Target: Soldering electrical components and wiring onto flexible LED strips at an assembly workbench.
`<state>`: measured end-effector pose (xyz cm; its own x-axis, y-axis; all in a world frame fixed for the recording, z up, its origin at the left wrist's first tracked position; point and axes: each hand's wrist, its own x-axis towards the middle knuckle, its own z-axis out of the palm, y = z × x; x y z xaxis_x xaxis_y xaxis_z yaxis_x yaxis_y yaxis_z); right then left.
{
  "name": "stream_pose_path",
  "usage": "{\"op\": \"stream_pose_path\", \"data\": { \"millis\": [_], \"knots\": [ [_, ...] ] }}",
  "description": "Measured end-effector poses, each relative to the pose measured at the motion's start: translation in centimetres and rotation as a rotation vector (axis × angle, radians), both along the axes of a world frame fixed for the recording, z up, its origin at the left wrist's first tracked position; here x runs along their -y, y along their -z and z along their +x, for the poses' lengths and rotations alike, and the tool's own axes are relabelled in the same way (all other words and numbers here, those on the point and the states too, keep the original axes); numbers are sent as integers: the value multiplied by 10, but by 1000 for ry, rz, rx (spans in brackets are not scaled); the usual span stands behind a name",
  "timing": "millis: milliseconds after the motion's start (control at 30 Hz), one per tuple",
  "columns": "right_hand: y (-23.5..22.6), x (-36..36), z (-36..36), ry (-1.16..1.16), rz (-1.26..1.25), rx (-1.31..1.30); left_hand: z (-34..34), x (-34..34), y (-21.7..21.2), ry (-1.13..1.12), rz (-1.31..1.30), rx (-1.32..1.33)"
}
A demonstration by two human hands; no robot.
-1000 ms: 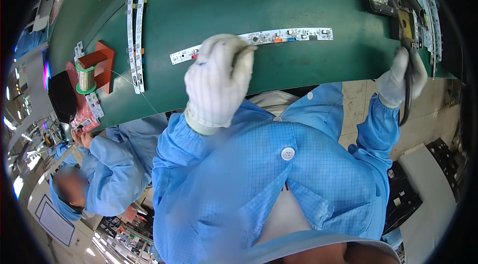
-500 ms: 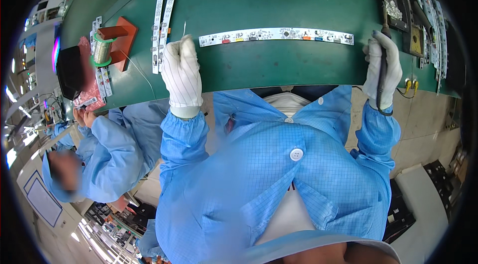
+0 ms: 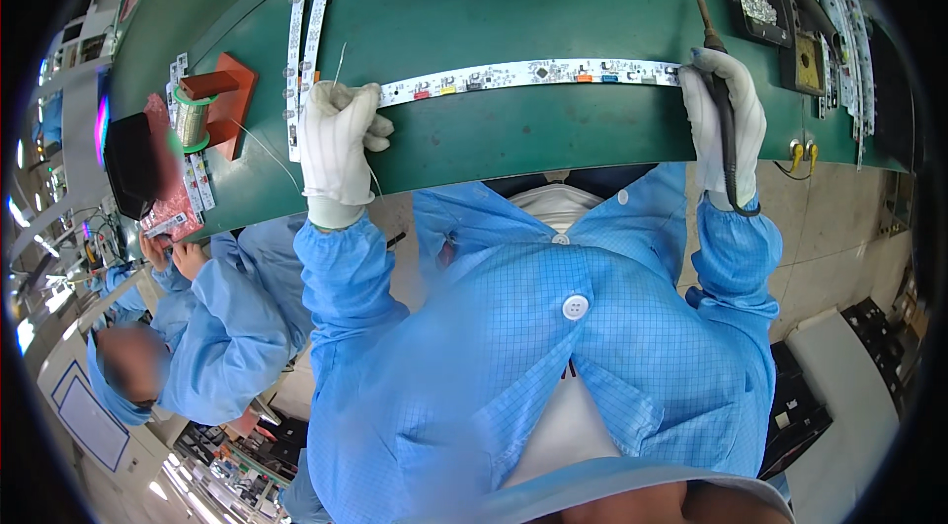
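Across the green bench in front of me lies a long, narrow white circuit board strip with small coloured parts on it. My left hand, in a white striped glove, is at the strip's left end, pinching a thin solder wire that sticks up past the fingertips. At the other end, my gloved right hand is closed around a soldering iron, its tip pointing away from me and its cord trailing down the wrist. The right fingers appear to touch the strip's end.
Two similar strips lie left of my left hand. Beyond them is a solder spool on an orange stand. Right: a black tray with solder scraps, more strips, yellow plugs. A co-worker sits left.
My right hand has moved left to the strip's right end, bringing the soldering iron away from the black tray. My left hand has closed in on the strip's left end. The view has shifted slightly.
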<state>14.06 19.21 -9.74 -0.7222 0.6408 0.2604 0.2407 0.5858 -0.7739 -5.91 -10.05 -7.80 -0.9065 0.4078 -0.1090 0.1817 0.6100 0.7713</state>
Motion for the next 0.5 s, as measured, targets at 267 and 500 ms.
{"op": "stream_pose_path", "data": {
  "millis": [267,500],
  "knots": [
    [-9,1,16,22,-442,-301,10,5,0,-320,663,464],
    [1,4,15,-84,-471,-469,10,13,5,-226,959,441]
  ]
}}
